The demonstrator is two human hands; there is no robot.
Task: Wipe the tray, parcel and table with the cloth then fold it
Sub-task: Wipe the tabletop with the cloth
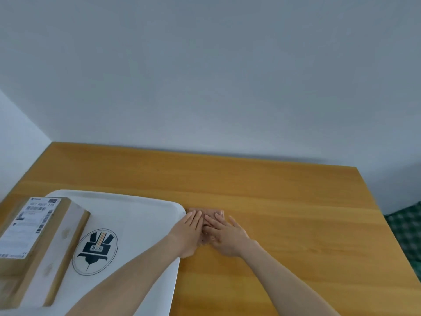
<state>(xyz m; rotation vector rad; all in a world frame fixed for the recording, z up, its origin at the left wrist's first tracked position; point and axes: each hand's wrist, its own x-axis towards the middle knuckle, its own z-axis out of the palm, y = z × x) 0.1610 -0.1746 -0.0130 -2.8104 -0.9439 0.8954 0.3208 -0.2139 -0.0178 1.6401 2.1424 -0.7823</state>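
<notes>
A small folded pinkish-brown cloth (206,212) lies on the wooden table (273,201), just right of the white tray (141,210). My left hand (188,233) and my right hand (225,234) both press flat on the cloth, fingers spread and overlapping, hiding most of it. The cardboard parcel (38,242) with a white shipping label stands on the left part of the tray. A dark round logo (95,251) is printed on the tray's floor.
A pale wall rises behind the table's far edge. The table's right edge runs down beside a green checked fabric (407,231) at the far right. Bare tabletop stretches behind and to the right of my hands.
</notes>
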